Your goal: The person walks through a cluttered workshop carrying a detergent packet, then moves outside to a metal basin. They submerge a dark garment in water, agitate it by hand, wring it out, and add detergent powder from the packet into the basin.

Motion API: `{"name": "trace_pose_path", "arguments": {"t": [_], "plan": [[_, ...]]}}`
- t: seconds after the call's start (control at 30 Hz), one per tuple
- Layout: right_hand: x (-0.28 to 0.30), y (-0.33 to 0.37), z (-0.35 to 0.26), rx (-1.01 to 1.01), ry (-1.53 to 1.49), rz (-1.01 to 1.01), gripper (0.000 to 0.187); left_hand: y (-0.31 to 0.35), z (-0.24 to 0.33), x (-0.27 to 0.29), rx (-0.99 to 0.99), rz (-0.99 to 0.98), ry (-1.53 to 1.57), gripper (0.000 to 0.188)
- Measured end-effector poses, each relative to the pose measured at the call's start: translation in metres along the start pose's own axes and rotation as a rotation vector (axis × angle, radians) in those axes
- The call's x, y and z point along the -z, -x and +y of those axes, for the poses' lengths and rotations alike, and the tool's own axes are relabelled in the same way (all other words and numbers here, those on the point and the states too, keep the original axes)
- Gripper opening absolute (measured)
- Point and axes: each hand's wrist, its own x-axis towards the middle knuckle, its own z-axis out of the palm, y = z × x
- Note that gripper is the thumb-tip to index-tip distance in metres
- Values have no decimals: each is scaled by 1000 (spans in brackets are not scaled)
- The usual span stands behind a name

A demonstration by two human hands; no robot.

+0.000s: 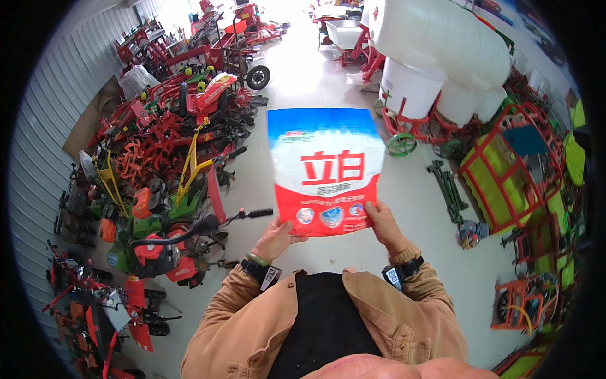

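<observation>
A washing powder bag [328, 142], blue at the top, white in the middle and red along the bottom, is held upright in front of my chest with its printed side toward me. My left hand [276, 240] grips its lower left corner, thumb on the front. At the lower right edge, my right hand [386, 226] pinches it, thumb on the front as well. The fingers behind the bag are mostly hidden. Its surface looks nearly flat, with slightly bowed edges.
Red and orange tillers [151, 142] crowd the left side, with a black handlebar grip [259, 213] close to my left hand. A large white tank [442, 38] and white buckets [410, 85] stand far right. Nearer right are a red-framed machine [499, 170] and a green metal part [448, 192] on the pale floor [303, 82].
</observation>
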Motion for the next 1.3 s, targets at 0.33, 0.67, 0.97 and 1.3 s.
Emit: {"name": "trace_pose_path", "arguments": {"t": [0.33,0.67,0.97,1.3], "plan": [[-24,-341,-37,56,311,-97,29,-229,90,114,-182,414,-238,23],[82,-609,-98,-5,56,52,26,-547,160,173,2,342,-270,34],[127,-881,-131,14,-62,-58,23,-777,231,227,-170,475,-196,26],[138,-1151,-144,-220,197,-396,46,-1001,357,347,-303,627,-240,19]]}}
